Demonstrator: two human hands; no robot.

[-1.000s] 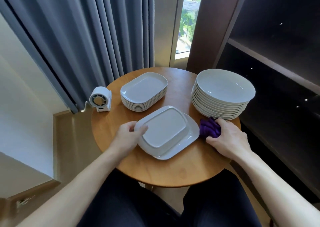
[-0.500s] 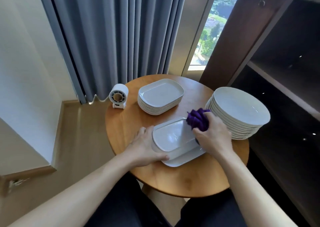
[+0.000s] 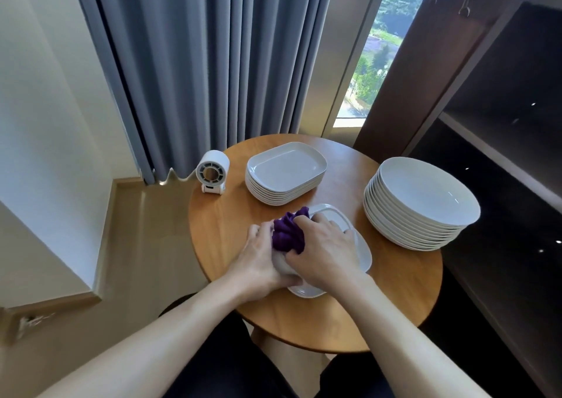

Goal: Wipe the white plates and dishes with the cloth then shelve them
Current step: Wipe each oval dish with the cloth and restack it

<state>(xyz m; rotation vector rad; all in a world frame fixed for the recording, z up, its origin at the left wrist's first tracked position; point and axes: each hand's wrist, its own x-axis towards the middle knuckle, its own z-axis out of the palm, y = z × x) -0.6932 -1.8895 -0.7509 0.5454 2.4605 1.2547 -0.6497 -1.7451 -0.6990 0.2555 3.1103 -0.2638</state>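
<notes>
Two white rectangular plates (image 3: 362,253) lie stacked at the front middle of the round wooden table (image 3: 395,291), the upper one upside down. My right hand (image 3: 322,245) grips a bunched purple cloth (image 3: 287,235) and presses it onto the upper plate's left part. My left hand (image 3: 258,257) holds that plate's left edge, right beside the cloth. Most of the upper plate is hidden under both hands. A stack of white rectangular plates (image 3: 286,171) sits at the back. A taller stack of round white dishes (image 3: 422,200) stands at the right.
A small white fan-like device (image 3: 211,171) stands at the table's back left edge. Dark wooden shelves (image 3: 501,160) fill the right side, close to the round dishes. Grey curtains (image 3: 213,63) and a window strip are behind the table. My knees are under the front edge.
My right hand picked the purple cloth up from beside the round dishes and carried it left across the upturned plate. My left hand stayed on the plate's left edge. The view tilted up.
</notes>
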